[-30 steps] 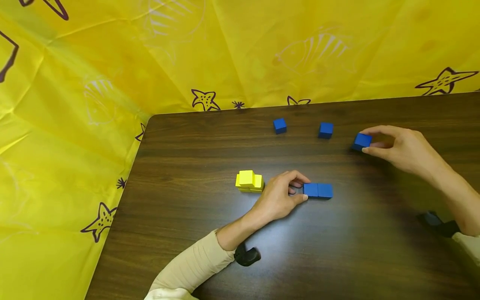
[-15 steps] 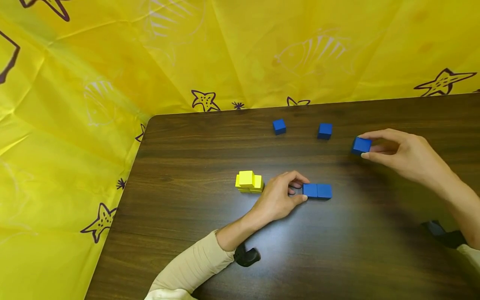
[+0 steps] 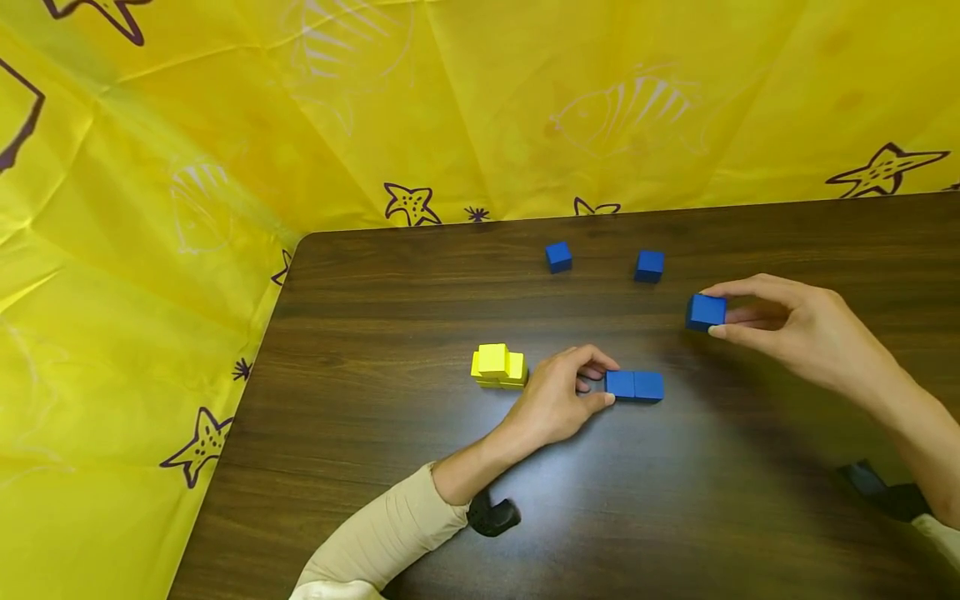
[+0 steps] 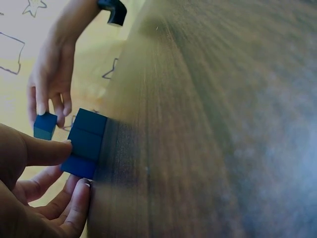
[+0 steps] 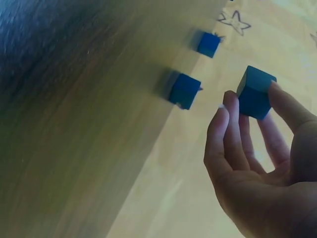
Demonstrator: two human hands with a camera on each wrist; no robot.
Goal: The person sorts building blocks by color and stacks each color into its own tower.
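Two blue cubes sit side by side on the table, their faces touching. Thumb and fingers of my left hand [image 3: 558,396] pinch the left blue cube [image 3: 620,384]; its neighbour, the right blue cube [image 3: 649,386], is untouched by fingers. Another blue cube [image 3: 707,312] is held off the tabletop between the thumb and fingertips of my right hand [image 3: 798,329]. That raised cube [image 5: 255,92] shows clearly in the right wrist view, gripped at opposite sides. Just left of my left hand is a small stack of yellow blocks [image 3: 493,360], with one block on top.
Toward the back of the dark wooden table [image 3: 360,317] stand two separate blue cubes, one on the left [image 3: 558,257] and one on the right [image 3: 649,266]. A yellow cloth [image 3: 480,108] with sea-creature drawings rises behind the table and along its left side.
My right hand has carried its blue cube slightly left and toward me. The left hand stays in place at the pair of cubes.
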